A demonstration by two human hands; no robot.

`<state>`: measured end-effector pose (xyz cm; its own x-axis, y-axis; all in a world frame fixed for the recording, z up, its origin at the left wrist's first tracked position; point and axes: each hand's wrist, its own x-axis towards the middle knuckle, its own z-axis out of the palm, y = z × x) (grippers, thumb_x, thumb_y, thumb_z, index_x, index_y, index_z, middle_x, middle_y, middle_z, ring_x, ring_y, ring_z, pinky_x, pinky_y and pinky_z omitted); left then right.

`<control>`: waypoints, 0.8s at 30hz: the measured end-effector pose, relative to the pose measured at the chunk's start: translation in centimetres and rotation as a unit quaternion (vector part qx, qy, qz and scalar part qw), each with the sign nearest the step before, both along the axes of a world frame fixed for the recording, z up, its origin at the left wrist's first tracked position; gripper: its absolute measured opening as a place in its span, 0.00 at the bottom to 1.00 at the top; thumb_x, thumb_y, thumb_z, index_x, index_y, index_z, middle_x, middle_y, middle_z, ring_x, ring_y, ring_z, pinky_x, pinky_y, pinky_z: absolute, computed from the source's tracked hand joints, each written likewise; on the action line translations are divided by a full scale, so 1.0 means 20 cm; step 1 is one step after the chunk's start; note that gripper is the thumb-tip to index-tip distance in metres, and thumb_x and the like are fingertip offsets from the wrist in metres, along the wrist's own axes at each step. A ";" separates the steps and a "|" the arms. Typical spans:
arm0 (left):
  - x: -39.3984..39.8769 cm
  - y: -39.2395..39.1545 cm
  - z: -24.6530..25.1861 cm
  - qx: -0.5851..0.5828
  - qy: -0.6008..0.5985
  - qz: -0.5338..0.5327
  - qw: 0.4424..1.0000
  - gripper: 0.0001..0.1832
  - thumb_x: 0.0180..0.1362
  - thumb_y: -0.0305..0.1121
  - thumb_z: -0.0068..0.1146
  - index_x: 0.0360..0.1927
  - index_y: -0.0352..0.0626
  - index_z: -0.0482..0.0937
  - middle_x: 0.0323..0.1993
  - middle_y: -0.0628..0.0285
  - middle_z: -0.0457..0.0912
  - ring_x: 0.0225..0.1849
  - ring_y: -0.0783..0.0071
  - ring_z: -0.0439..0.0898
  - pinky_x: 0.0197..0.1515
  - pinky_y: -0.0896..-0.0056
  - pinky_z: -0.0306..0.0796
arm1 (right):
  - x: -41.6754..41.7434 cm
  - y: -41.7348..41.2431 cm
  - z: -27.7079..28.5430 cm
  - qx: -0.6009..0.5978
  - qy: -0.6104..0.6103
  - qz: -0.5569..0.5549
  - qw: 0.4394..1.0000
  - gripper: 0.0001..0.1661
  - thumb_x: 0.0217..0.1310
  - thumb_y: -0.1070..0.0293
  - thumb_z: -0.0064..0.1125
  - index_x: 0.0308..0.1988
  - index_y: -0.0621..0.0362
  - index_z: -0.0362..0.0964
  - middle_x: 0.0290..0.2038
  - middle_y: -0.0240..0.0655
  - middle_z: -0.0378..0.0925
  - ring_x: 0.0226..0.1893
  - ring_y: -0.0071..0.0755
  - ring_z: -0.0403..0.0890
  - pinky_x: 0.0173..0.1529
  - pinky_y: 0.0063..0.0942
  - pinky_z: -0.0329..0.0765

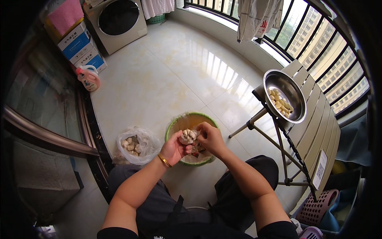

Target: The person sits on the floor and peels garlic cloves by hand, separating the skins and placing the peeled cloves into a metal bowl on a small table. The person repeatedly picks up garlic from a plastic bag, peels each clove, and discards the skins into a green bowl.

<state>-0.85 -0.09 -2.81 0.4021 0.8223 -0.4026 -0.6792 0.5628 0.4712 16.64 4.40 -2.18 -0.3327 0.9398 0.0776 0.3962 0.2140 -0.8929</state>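
A garlic bulb (188, 136), its cloves partly exposed and papery skin hanging loose, rests in my left hand (174, 148). The fingers of my right hand (211, 138) pinch at the bulb's right side; what exactly they grip is hidden behind the knuckles. Both hands hover over a lined bin with a green rim (170, 131), where scraps of skin and other waste lie. To the left on the floor, a clear plastic bag (152, 149) holds several whole garlic bulbs (130, 145). Peeled cloves (279, 103) lie in a steel bowl (295, 89) at the right.
The bowl stands on a slatted folding table (313, 119), whose legs reach the floor at my right. A card with a printed code (320, 170) lies at its near edge. Farther off are a detergent bottle (89, 80), stacked boxes (80, 44) and a front-loading washing machine (116, 24).
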 end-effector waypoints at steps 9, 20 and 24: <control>-0.01 0.01 -0.03 -0.013 -0.056 0.023 0.998 0.22 0.64 0.48 0.32 0.43 0.41 0.72 0.29 0.55 0.76 0.24 0.72 0.70 0.29 0.73 0.66 | 0.02 0.02 -0.09 0.026 -0.067 0.024 0.997 0.08 0.52 0.73 0.53 0.35 0.60 0.74 0.28 0.44 0.76 0.28 0.44 0.77 0.35 0.34 0.73; 0.02 -0.01 0.03 0.025 -0.015 0.032 0.999 0.22 0.64 0.51 0.32 0.42 0.46 0.73 0.29 0.64 0.76 0.21 0.75 0.68 0.24 0.75 0.62 | 0.01 -0.05 0.02 -0.111 0.073 0.101 0.986 0.14 0.60 0.68 0.56 0.43 0.64 0.68 0.34 0.32 0.76 0.35 0.20 0.76 0.40 0.22 0.74; 0.02 -0.01 0.03 0.070 0.016 0.015 0.997 0.23 0.64 0.56 0.33 0.39 0.50 0.73 0.27 0.69 0.76 0.20 0.79 0.67 0.21 0.77 0.59 | 0.00 -0.06 0.03 -0.132 0.083 0.103 0.982 0.15 0.59 0.68 0.57 0.44 0.64 0.67 0.33 0.31 0.76 0.34 0.20 0.76 0.39 0.21 0.74</control>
